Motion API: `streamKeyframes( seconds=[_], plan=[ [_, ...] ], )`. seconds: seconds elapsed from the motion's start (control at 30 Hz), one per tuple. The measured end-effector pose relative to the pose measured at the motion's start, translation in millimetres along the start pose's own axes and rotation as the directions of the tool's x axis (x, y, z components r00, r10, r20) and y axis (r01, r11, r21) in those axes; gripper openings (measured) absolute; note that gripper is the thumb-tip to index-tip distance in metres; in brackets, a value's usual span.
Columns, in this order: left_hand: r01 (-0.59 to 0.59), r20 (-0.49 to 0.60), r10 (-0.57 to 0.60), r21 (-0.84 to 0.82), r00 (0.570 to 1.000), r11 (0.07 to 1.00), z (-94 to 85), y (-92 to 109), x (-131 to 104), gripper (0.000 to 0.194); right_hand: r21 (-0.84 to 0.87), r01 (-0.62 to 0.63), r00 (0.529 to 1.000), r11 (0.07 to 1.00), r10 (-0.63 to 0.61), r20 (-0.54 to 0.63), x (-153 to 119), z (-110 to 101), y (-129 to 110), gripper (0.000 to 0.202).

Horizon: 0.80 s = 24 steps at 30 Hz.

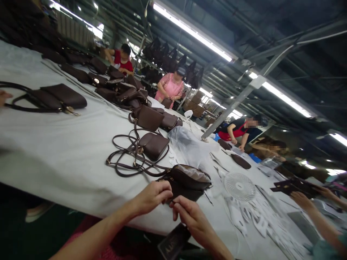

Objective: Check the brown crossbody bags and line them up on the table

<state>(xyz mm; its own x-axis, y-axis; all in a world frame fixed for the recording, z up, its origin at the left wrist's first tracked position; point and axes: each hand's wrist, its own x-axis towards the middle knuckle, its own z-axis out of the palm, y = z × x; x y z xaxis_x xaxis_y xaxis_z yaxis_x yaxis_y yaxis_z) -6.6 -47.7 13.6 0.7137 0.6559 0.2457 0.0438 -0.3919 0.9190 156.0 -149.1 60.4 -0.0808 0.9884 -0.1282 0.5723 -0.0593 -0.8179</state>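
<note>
My left hand (pixel 155 196) is closed in a pinch at the near edge of a dark brown handbag (pixel 187 180). What its fingertips grip is too small to make out. Right beside it, my right hand (pixel 191 216) also has thumb and fingers pressed together. A dark hang tag (pixel 174 242) with pale lettering dangles from my right hand, its upper end hidden behind the fingers. The handbag lies with its top gaping and pale stuffing showing, and its long strap (pixel 121 171) loops out to the left.
More brown bags (pixel 153 145) crowd the white-covered table (pixel 67 151) ahead. A white fan (pixel 240 186), clear plastic (pixel 187 144) and white strips (pixel 260 224) lie to the right. Co-workers surround the table; one's hands (pixel 303 200) hold dark pieces at far right, and another hand (pixel 4 96) shows at left.
</note>
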Motion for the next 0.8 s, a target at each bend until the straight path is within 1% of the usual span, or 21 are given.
streamKeyframes(
  seconds=[0.03, 0.1, 0.13, 0.17, 0.2, 0.3, 0.37, 0.43, 0.5, 0.53, 0.6, 0.67, 0.7, 0.8],
  plan=[
    [0.032, -0.093, -0.032, -0.002, 0.995, 0.999, -1.4, -9.2, 2.7, 0.022, -0.091, 0.035, 0.999, 0.995, -0.036, 0.0, 3.2, -9.9, -5.8, 0.041],
    [0.092, -0.27, -0.068, 0.077, 0.96, 0.993, -0.9, -27.8, 7.4, 0.027, -0.253, 0.077, 0.997, 0.964, -0.079, 0.003, 11.0, -29.1, -18.5, 0.039],
    [0.112, -0.308, -0.07, 0.119, 0.949, 0.987, 0.5, -36.0, 9.1, 0.028, -0.339, 0.098, 0.994, 0.936, -0.105, -0.002, 15.6, -37.7, -24.9, 0.038],
    [0.118, -0.305, -0.069, 0.144, 0.95, 0.983, 2.2, -42.7, 10.3, 0.028, -0.426, 0.115, 0.991, 0.897, -0.132, -0.009, 20.6, -45.3, -31.1, 0.036],
    [0.114, -0.279, -0.067, 0.154, 0.958, 0.981, 4.0, -47.6, 11.2, 0.028, -0.508, 0.128, 0.987, 0.852, -0.158, -0.016, 25.9, -51.9, -36.6, 0.033],
    [0.107, -0.209, -0.074, 0.15, 0.975, 0.983, 7.8, -52.0, 13.7, 0.031, -0.693, 0.143, 0.978, 0.706, -0.209, -0.012, 42.7, -65.2, -47.9, 0.032],
    [0.099, -0.179, -0.068, 0.169, 0.981, 0.981, 9.1, -49.6, 17.3, 0.033, -0.769, 0.139, 0.976, 0.624, -0.219, -0.001, 53.9, -68.6, -50.4, 0.032],
    [0.096, -0.121, -0.074, 0.18, 0.99, 0.979, 11.0, -47.0, 23.1, 0.029, -0.825, 0.139, 0.975, 0.549, -0.22, 0.018, 64.4, -68.4, -49.8, 0.031],
    [0.118, -0.077, -0.106, 0.181, 0.991, 0.976, 14.2, -46.6, 29.6, 0.025, -0.876, 0.128, 0.98, 0.464, -0.197, 0.038, 74.0, -66.0, -48.0, 0.029],
    [0.132, -0.089, -0.117, 0.188, 0.989, 0.973, 16.1, -47.3, 32.8, 0.029, -0.901, 0.117, 0.984, 0.418, -0.173, 0.047, 78.4, -64.5, -47.4, 0.029],
    [0.142, -0.178, -0.102, 0.225, 0.979, 0.964, 19.6, -49.4, 38.2, 0.038, -0.943, 0.086, 0.993, 0.321, -0.109, 0.054, 86.2, -61.5, -47.5, 0.03],
    [0.128, -0.281, -0.053, 0.257, 0.958, 0.958, 21.7, -50.9, 42.3, 0.041, -0.97, 0.066, 0.997, 0.233, -0.049, 0.056, 93.1, -58.8, -50.1, 0.029],
    [0.125, -0.313, -0.042, 0.251, 0.949, 0.96, 22.1, -51.0, 43.9, 0.04, -0.979, 0.057, 0.998, 0.196, -0.027, 0.052, 96.2, -57.6, -52.0, 0.028],
    [0.114, -0.33, -0.056, 0.159, 0.942, 0.981, 22.8, -49.2, 47.7, 0.034, -0.992, 0.038, 0.999, 0.122, 0.006, 0.039, 104.5, -54.0, -57.4, 0.028]
  ],
)
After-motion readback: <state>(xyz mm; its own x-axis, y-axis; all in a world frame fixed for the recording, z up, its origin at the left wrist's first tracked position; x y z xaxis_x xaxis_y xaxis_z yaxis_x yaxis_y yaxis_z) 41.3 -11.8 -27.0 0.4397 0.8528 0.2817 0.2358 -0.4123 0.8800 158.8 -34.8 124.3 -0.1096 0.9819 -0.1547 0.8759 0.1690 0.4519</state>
